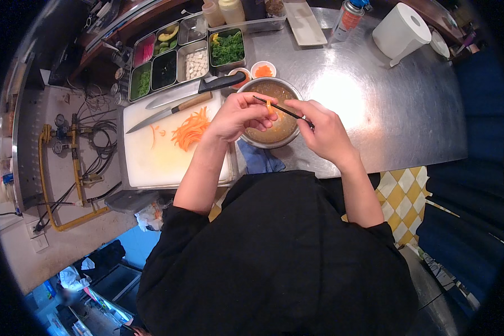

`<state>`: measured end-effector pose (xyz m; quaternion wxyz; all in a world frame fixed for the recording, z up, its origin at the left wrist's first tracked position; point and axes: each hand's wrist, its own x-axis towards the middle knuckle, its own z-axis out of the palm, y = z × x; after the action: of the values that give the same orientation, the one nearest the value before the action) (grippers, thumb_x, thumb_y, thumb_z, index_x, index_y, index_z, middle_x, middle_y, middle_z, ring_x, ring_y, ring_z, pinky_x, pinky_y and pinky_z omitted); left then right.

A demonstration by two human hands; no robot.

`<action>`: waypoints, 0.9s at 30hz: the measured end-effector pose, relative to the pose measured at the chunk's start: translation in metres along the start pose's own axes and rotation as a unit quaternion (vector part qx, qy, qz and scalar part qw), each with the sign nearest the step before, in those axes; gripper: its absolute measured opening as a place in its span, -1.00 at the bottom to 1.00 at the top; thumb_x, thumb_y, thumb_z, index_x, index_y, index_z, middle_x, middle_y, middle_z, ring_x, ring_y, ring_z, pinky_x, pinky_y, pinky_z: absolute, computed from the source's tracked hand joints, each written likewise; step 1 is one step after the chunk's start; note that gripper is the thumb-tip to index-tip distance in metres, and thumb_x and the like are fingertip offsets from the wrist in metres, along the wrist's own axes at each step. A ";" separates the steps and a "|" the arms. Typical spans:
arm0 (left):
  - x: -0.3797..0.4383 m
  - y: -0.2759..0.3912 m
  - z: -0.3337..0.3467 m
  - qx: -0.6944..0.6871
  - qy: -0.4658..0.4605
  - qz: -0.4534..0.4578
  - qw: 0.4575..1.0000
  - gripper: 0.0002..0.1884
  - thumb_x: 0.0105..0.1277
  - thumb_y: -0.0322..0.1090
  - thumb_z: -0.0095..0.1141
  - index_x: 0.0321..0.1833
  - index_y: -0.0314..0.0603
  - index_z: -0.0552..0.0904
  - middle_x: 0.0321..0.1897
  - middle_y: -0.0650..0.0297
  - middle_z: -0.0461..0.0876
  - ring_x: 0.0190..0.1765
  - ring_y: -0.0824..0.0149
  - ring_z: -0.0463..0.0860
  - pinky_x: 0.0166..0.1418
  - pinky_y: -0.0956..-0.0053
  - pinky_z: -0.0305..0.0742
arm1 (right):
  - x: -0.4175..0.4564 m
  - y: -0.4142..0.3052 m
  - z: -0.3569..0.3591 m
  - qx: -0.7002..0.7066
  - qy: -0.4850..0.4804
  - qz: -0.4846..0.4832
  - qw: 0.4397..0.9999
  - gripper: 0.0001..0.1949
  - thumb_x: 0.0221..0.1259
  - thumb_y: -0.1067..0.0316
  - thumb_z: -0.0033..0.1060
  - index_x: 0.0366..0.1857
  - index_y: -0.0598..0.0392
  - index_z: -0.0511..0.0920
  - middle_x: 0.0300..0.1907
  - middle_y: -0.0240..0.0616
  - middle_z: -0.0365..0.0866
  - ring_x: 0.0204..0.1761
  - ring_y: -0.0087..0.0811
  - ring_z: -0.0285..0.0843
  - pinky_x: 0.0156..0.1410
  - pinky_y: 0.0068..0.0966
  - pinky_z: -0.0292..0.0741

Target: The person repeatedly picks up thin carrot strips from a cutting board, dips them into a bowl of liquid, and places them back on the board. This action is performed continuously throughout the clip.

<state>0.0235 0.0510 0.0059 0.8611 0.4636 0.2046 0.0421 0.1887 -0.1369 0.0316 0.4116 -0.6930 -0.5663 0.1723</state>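
My right hand [329, 128] grips a thin black stick [286, 111], which looks like a chopstick, slanting up to the left. Around it, near its tip, an orange strip [269, 106], apparently carrot, is curled. My left hand [241, 112] pinches this strip against the stick with its fingertips. Both hands are above a round steel bowl [273, 146] of cloudy, brownish liquid with small orange bits. Left of the bowl, a heap of orange vegetable strips [190, 129] lies on a white cutting board [168, 170], with a few loose strips beside it.
A wooden-handled knife [155, 119] and a black-handled knife [180, 93] lie along the board's far side. Behind are metal containers of cut food [227, 48] and a small white bowl [263, 70]. A blue cloth [262, 158] lies before the steel bowl. A paper roll [401, 31] stands far right.
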 end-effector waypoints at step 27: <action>-0.010 -0.001 0.023 0.112 0.069 0.048 0.990 -0.79 0.26 -0.57 0.39 -0.05 -0.44 0.73 -0.29 0.12 0.81 -0.22 0.34 0.82 -0.18 0.57 0.72 | 0.001 0.002 0.017 -0.119 0.075 -0.082 0.987 -0.86 0.19 0.25 0.44 -0.23 -0.01 0.76 -0.38 -0.36 0.72 -0.32 -0.27 0.71 -0.22 -0.36 0.52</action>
<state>0.0231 0.0292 0.0193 0.7846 0.5623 0.2443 0.0922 0.1778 -0.1297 0.0202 0.3801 -0.6992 -0.6053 0.0168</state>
